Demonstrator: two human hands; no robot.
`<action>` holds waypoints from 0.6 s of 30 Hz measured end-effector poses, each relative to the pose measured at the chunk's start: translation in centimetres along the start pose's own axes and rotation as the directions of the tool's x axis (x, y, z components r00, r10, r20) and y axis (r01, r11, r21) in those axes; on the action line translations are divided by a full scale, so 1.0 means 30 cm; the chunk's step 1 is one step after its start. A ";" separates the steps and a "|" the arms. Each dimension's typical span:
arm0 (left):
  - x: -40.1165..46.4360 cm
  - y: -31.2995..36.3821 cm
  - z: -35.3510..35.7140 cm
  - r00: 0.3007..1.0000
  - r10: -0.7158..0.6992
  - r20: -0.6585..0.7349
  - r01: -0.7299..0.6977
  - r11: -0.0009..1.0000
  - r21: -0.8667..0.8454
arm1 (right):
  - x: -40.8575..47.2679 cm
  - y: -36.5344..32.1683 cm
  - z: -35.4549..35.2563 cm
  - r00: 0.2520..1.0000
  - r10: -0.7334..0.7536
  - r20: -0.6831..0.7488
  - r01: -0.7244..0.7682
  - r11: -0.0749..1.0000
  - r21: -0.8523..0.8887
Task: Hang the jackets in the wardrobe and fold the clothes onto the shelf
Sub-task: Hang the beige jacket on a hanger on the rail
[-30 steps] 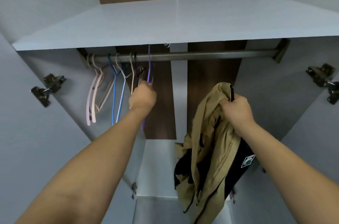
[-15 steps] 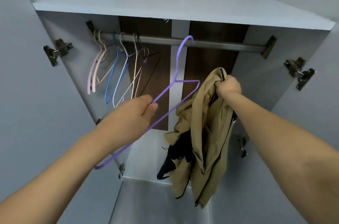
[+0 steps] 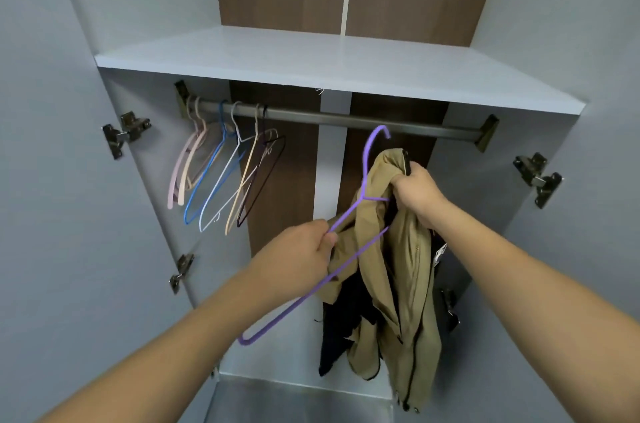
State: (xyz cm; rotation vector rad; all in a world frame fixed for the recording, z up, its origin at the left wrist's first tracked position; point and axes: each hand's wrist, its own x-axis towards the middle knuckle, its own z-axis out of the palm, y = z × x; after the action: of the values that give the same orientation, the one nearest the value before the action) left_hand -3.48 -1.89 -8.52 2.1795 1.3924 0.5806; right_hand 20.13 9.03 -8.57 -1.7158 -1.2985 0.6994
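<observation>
A khaki jacket (image 3: pixel 388 270) with black lining hangs bunched right of centre, below the rail (image 3: pixel 332 119). A purple wire hanger (image 3: pixel 346 249) tilts across its left side.

The far shoulder of the thin purple wire hanger (image 3: pixel 349 259) disappears behind the crumpled tan fabric jacket (image 3: pixel 388 266) at centre right. The jacket's bunched collar is hidden inside the right hand (image 3: pixel 417 195). Both forearms are cut off by the frame's bottom edge.

Matt tan cloth jacket (image 3: pixel 401 270), smooth purple-coated hanger (image 3: pixel 349 221), dull metal rail (image 3: pixel 332 117).
</observation>
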 end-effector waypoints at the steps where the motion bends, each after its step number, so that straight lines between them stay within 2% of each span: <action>1: 0.028 -0.021 0.021 0.999 -0.018 -0.029 0.018 1.000 -0.018 | -0.021 -0.015 -0.004 0.999 -0.030 0.010 0.030 0.999 0.030; 3: 0.063 -0.064 0.051 0.997 -0.018 -0.081 0.012 0.998 -0.067 | -0.061 -0.040 -0.019 0.996 -0.081 0.021 0.079 0.993 0.087; 5: 0.074 -0.087 0.059 0.988 0.073 -0.136 -0.091 0.987 -0.131 | -0.093 -0.052 -0.052 0.989 -0.145 0.023 0.143 0.986 0.085; 8: 0.083 -0.089 0.048 0.951 0.223 -0.216 -0.263 0.947 -0.183 | -0.111 -0.049 -0.115 0.955 -0.298 0.016 0.296 0.939 -0.173; 10: 0.100 -0.082 0.026 0.932 0.273 -0.239 -0.316 0.934 -0.166 | -0.109 -0.044 -0.137 0.919 -0.391 0.052 0.390 0.879 -0.273; 12: 0.128 -0.088 0.006 0.931 0.286 -0.228 -0.311 0.947 -0.083 | -0.094 -0.045 -0.138 0.873 -0.474 0.113 0.480 0.797 -0.366; 14: 0.162 -0.088 -0.017 0.958 0.215 -0.187 -0.218 0.976 0.005 | -0.078 -0.043 -0.126 0.890 -0.413 0.191 0.455 0.808 -0.375; 16: 0.188 -0.086 -0.027 0.969 0.025 -0.244 -0.001 0.995 0.100 | -0.070 -0.023 -0.097 0.929 -0.331 0.167 0.369 0.867 -0.334; 17: 0.186 -0.088 -0.017 0.907 -0.022 -0.420 0.116 0.973 0.200 | -0.069 -0.010 -0.082 0.948 -0.301 0.102 0.318 0.894 -0.316; 18: 0.173 -0.094 0.010 0.791 0.002 -0.612 0.206 0.941 0.269 | -0.067 -0.003 -0.072 0.964 -0.264 0.025 0.259 0.922 -0.288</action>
State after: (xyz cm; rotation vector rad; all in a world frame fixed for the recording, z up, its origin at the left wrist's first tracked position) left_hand -3.29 3.83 -9.98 2.2376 2.0528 1.1576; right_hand 21.26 6.50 -7.57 -1.7227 -1.6476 0.3525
